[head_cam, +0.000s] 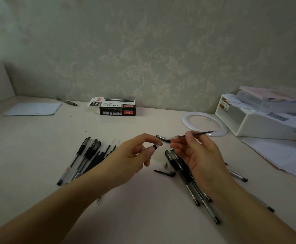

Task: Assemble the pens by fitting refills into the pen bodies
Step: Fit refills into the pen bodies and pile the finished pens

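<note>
- Refill (199,134) and clear pen body (168,137) are held together in the right hand (198,155), fingers pinched round them, raised above the worktop (143,124); the refill's dark end is seen projecting toward the white ring (187,115).
- A small black-and-clear piece (155,146), probably a tip section, is pinched between thumb and forefinger of the left hand (135,155), kept close to the body's open end, seemingly so it can be fitted on.
- Capped pens (83,155) are laid in a row at left, beside a fan of loose refills (99,158), likely sorted for easy reach.
- More pens (189,187) are piled under the right hand, with a loose cap (164,173) just beside them.
- A pen box (117,106) is left near the wall, well apart.
- Judgement: one pen is mid-assembly; the end piece is not yet joined.
</note>
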Action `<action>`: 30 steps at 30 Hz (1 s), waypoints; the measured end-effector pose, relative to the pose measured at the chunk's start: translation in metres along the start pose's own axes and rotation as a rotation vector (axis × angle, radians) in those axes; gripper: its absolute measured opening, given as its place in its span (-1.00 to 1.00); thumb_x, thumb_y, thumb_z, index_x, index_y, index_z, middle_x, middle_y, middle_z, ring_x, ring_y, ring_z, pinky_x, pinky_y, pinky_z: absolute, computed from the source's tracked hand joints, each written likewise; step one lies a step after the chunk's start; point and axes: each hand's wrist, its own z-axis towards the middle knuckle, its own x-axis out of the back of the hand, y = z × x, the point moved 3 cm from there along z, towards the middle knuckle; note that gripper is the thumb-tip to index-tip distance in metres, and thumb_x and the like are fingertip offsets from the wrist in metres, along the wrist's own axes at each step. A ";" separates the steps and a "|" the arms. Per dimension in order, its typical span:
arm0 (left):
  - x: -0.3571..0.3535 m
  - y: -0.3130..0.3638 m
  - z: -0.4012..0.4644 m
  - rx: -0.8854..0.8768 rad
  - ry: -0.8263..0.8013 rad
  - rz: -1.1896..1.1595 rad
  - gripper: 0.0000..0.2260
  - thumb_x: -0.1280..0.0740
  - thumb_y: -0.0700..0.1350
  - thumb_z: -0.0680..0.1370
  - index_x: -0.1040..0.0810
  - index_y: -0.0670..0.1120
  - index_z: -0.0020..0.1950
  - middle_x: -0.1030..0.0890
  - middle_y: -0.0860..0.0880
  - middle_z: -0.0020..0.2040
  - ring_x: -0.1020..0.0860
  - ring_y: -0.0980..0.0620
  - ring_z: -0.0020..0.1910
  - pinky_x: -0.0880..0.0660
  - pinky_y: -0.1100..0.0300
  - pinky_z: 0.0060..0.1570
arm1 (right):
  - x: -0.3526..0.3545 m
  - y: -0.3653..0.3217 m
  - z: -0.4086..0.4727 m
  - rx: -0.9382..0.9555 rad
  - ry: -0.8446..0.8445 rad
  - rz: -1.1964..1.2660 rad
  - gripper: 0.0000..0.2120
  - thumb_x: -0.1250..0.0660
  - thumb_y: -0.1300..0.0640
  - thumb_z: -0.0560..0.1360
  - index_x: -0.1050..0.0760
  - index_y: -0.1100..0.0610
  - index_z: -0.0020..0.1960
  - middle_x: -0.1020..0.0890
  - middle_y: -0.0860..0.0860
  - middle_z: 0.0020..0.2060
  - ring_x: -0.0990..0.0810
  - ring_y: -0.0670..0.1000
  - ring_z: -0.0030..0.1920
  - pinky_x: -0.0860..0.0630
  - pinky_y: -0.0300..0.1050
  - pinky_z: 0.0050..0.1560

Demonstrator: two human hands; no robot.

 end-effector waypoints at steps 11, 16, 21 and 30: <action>-0.004 0.000 0.000 -0.007 -0.045 -0.078 -0.82 -0.20 0.00 0.62 -0.53 0.27 0.05 -0.51 0.09 -0.35 -0.37 0.19 -0.45 -0.35 0.41 -0.43 | -0.002 -0.002 -0.001 0.001 -0.088 -0.101 -0.89 -0.18 0.18 0.65 -0.44 0.20 0.01 -0.72 0.16 -0.14 -0.71 0.06 -0.15 -0.61 -0.21 -0.17; -0.005 -0.001 0.001 0.014 -0.059 -0.129 -0.82 -0.20 -0.01 0.62 -0.53 0.26 0.06 -0.52 0.08 -0.34 -0.37 0.17 -0.45 -0.34 0.40 -0.43 | 0.000 0.001 0.001 -0.030 -0.092 -0.061 -0.88 -0.17 0.18 0.65 -0.44 0.21 0.01 -0.72 0.17 -0.13 -0.71 0.06 -0.16 -0.60 -0.22 -0.18; -0.005 -0.002 0.002 0.037 -0.074 -0.166 -0.83 -0.20 -0.01 0.62 -0.53 0.25 0.08 -0.53 0.08 -0.33 -0.37 0.15 -0.44 -0.34 0.38 -0.43 | -0.002 0.002 0.001 -0.067 -0.138 -0.016 -0.86 -0.13 0.17 0.67 -0.41 0.22 0.04 -0.72 0.22 -0.07 -0.72 0.14 -0.06 -0.61 -0.21 -0.15; -0.006 0.001 0.001 0.049 -0.085 -0.189 -0.82 -0.20 -0.05 0.63 -0.54 0.21 0.06 -0.51 0.06 -0.35 -0.35 0.15 -0.46 -0.33 0.36 -0.45 | 0.000 0.000 0.001 -0.029 -0.187 -0.073 -0.87 -0.13 0.18 0.67 -0.40 0.21 0.02 -0.72 0.21 -0.09 -0.72 0.15 -0.06 -0.61 -0.20 -0.13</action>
